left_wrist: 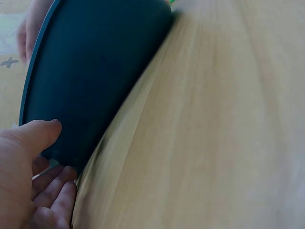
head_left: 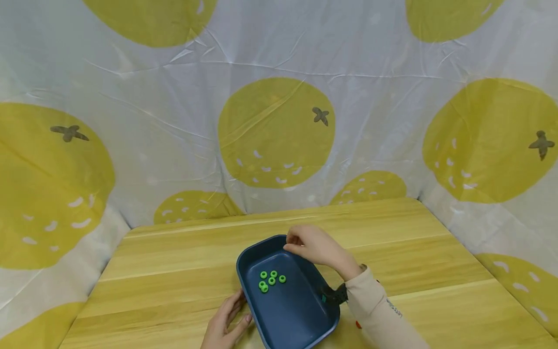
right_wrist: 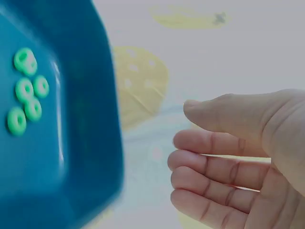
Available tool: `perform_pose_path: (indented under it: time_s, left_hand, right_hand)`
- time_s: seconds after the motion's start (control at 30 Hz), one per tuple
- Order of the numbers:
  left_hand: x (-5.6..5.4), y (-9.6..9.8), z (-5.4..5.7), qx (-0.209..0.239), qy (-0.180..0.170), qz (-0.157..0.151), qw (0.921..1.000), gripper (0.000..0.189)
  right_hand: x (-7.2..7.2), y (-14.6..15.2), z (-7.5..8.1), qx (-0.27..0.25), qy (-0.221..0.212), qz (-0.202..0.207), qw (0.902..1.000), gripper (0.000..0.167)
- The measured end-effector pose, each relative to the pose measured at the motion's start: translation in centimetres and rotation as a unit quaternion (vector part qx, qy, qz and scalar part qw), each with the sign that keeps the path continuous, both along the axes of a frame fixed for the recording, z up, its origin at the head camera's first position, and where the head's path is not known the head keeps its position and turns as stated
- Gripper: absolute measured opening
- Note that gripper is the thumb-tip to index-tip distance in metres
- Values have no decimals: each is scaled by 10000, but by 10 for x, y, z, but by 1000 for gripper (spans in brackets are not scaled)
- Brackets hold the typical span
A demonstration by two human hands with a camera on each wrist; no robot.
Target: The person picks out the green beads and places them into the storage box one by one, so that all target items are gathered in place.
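Note:
A dark blue rectangular tray (head_left: 301,310) with rounded corners lies on the table. Several small bright green beads with holes (right_wrist: 25,89) are clustered on its floor, toward the far left in the head view. My left hand (head_left: 228,320) rests against the tray's left outer side. In the left wrist view its thumb (left_wrist: 45,136) touches the wall and the fingers lie lower, near the base. My right hand (head_left: 316,246) is over the tray's far right rim, fingers loosely bent. The right wrist view shows nothing between thumb and fingers, and the hand apart from the tray.
The wooden table (head_left: 174,271) extends around the tray. A small red item (head_left: 358,325) sits by the right sleeve, partly hidden. A black device (head_left: 337,294) on the right wrist overlaps the tray's right rim. A fruit-printed cloth (head_left: 370,131) hangs behind the table and at its sides.

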State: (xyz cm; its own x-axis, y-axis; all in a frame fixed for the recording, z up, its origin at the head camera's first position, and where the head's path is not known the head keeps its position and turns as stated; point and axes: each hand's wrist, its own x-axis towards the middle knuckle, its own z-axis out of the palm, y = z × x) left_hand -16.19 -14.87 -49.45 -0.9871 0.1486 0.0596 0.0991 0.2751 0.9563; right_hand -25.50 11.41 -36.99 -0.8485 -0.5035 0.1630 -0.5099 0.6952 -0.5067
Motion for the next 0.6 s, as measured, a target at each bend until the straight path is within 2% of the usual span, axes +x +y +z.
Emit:
perform_pose_path:
  time_s: [0.1,0.23,0.43,0.6]
  left_hand:
    - [0,1,1,-39,24,-17,10000,61]
    - [-1,0,1,-96,152,-49,9998,59]
    - [-1,-2,0,-75,197,-33,9998,58]
    - [-1,0,-4,-55,313,-55,9995,57]
  right_hand:
    - [10,26,-2,-191,95,-288,9994,7]
    - [24,59,-19,-269,123,-505,9983,7]
    - [43,93,-41,-351,-396,-617,9967,7]
    - [53,112,-59,-302,-424,-805,9954,7]
